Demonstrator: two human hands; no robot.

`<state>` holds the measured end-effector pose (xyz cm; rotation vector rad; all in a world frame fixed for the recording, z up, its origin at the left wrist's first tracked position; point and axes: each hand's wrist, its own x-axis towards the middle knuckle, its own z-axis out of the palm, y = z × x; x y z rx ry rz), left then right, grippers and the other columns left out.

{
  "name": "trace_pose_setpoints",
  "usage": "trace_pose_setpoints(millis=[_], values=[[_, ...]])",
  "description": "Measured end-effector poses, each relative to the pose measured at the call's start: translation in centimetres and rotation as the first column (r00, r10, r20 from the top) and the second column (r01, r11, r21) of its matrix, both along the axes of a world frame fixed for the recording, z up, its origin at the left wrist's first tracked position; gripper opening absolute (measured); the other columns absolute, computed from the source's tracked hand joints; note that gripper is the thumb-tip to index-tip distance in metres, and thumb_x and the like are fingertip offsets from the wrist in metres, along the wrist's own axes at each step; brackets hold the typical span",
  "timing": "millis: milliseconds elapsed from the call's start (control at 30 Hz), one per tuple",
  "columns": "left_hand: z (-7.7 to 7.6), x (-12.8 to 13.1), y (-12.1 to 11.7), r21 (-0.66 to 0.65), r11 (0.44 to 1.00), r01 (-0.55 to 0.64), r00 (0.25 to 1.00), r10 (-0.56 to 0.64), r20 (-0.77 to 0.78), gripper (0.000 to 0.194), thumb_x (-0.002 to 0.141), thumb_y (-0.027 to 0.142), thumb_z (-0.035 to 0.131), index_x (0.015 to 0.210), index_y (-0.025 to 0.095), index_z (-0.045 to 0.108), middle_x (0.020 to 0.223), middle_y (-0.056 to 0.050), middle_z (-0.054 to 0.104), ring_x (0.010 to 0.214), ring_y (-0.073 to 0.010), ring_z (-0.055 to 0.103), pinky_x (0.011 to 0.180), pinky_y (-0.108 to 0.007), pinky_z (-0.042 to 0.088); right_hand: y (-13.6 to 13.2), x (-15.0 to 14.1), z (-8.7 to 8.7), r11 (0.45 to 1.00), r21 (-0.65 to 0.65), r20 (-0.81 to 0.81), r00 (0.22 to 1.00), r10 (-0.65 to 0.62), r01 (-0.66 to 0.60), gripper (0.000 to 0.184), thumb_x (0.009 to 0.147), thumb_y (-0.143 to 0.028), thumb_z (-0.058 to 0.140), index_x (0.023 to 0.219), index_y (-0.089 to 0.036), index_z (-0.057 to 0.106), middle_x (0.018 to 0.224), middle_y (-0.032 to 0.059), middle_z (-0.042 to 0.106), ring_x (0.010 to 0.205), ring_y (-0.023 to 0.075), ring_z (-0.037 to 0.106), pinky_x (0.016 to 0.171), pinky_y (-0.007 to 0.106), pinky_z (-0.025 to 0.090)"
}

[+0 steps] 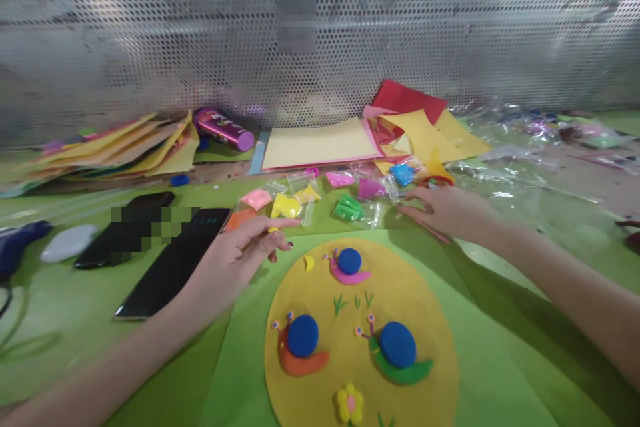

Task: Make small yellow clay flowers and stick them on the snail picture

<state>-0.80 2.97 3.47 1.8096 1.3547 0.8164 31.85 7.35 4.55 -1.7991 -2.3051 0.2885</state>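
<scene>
My left hand hovers beside the upper left of a round yellow card, its index finger stretched out; a small bit of yellow clay shows between finger and thumb. My right hand is at the top right of the green sheet, fingers closed on a thin pinkish stick. On the yellow card are a pink snail, an orange snail and a green snail, each with a blue cap as its shell. A yellow crescent and a yellow flower lie there too.
Small bags of coloured clay, such as green and yellow, lie behind the card. Orange-handled scissors are beyond my right hand. Two phones lie left. Paper stacks and a purple can stand before a perforated metal panel.
</scene>
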Motion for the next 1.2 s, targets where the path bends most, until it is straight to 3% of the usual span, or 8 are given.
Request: trace_pose_setpoints(millis=[67, 167, 233, 300, 467, 600, 900, 1200], values=[[0.4, 1.0, -0.5, -0.113, 0.993, 0.032, 0.994, -0.021, 0.104, 0.035, 0.089, 0.043, 0.039, 0.112, 0.025, 0.057, 0.08, -0.001, 0.066, 0.072, -0.0151, 0.059, 0.069, -0.027, 0.046, -0.7, -0.9, -0.2, 0.988, 0.157, 0.029, 1.0, -0.002, -0.003, 0.034, 0.086, -0.042, 0.048, 0.101, -0.013, 0.059, 0.068, 0.0082, 0.06, 0.064, 0.025, 0.057, 0.061, 0.038, 0.042], [1.0, 3.1, -1.1, -0.26, 0.945, 0.2, 0.963, -0.14, 0.23, 0.034, 0.089, 0.041, 0.041, 0.111, 0.023, 0.059, 0.09, -0.003, 0.065, 0.066, -0.0134, 0.058, 0.07, -0.028, 0.047, -2.8, -3.3, -0.4, 0.944, 0.301, -0.025, 0.988, 0.149, -0.135, 0.031, 0.092, -0.041, 0.041, 0.106, -0.018, 0.057, 0.08, 0.0051, 0.06, 0.064, 0.016, 0.056, 0.062, 0.03, 0.047], [1.3, 4.7, -1.1, -0.292, 0.92, 0.262, 0.931, -0.162, 0.327, 0.029, 0.087, 0.036, 0.047, 0.11, 0.024, 0.061, 0.085, 0.0, 0.067, 0.07, -0.0133, 0.06, 0.073, -0.027, 0.046, -4.5, -5.1, -0.6, 0.788, 0.496, -0.127, 0.868, 0.48, -0.364, 0.029, 0.093, -0.037, 0.044, 0.108, -0.016, 0.056, 0.094, 0.0082, 0.058, 0.078, 0.0149, 0.056, 0.066, 0.026, 0.048], [1.4, 6.2, -0.8, -0.291, 0.889, 0.353, 0.871, -0.198, 0.449, 0.021, 0.081, 0.031, 0.057, 0.097, 0.021, 0.066, 0.085, 0.0, 0.067, 0.079, -0.0146, 0.059, 0.074, -0.025, 0.045, -5.8, -6.4, -1.0, 0.711, 0.568, -0.109, 0.818, 0.564, -0.414, 0.028, 0.091, -0.034, 0.048, 0.111, -0.015, 0.055, 0.089, 0.0068, 0.056, 0.079, 0.0142, 0.055, 0.065, 0.024, 0.048], [1.5, 8.2, 0.1, -0.381, 0.829, 0.409, 0.782, -0.104, 0.614, 0.0, 0.067, 0.019, 0.067, 0.067, 0.019, 0.067, 0.066, 0.004, 0.062, 0.067, -0.012, 0.055, 0.065, -0.022, 0.045, -6.7, -7.2, -1.3, 0.736, 0.624, -0.24, 0.831, 0.502, -0.264, 0.02, 0.093, -0.022, 0.045, 0.105, -0.022, 0.06, 0.079, 0.0016, 0.043, 0.065, 0.01, 0.046, 0.054, 0.019, 0.044], [1.5, 8.4, -0.3, -0.38, 0.826, 0.416, 0.784, -0.113, 0.611, 0.014, 0.067, 0.014, 0.063, 0.054, 0.02, 0.063, 0.054, 0.006, 0.053, 0.058, -0.0103, 0.048, 0.059, -0.02, 0.04, -7.0, -7.2, -0.8, 0.753, 0.612, -0.333, 0.785, 0.522, -0.242, 0.018, 0.09, -0.017, 0.048, 0.1, -0.023, 0.062, 0.077, 0.0009, 0.041, 0.065, 0.0103, 0.046, 0.052, 0.019, 0.044], [0.6, 8.1, -0.7, -0.363, 0.845, 0.393, 0.803, -0.123, 0.584, 0.014, 0.073, 0.027, 0.062, 0.061, 0.023, 0.067, 0.059, 0.005, 0.056, 0.06, -0.0115, 0.046, 0.06, -0.021, 0.037, -7.4, -6.9, -0.7, 0.779, 0.565, -0.336, 0.787, 0.518, -0.271, 0.009, 0.085, -0.012, 0.051, 0.092, -0.018, 0.054, 0.081, 0.0036, 0.047, 0.075, 0.0137, 0.051, 0.063, 0.023, 0.05], [0.0, 7.9, -0.8, -0.305, 0.89, 0.339, 0.819, -0.12, 0.561, 0.006, 0.073, 0.024, 0.064, 0.071, 0.022, 0.068, 0.069, 0.004, 0.064, 0.068, -0.0122, 0.055, 0.065, -0.021, 0.045, -7.0, -6.5, -1.5, 0.706, 0.58, -0.124, 0.811, 0.571, -0.408, 0.028, 0.093, -0.018, 0.041, 0.121, -0.019, 0.047, 0.098, 0.0078, 0.052, 0.088, 0.0156, 0.054, 0.074, 0.026, 0.049]])
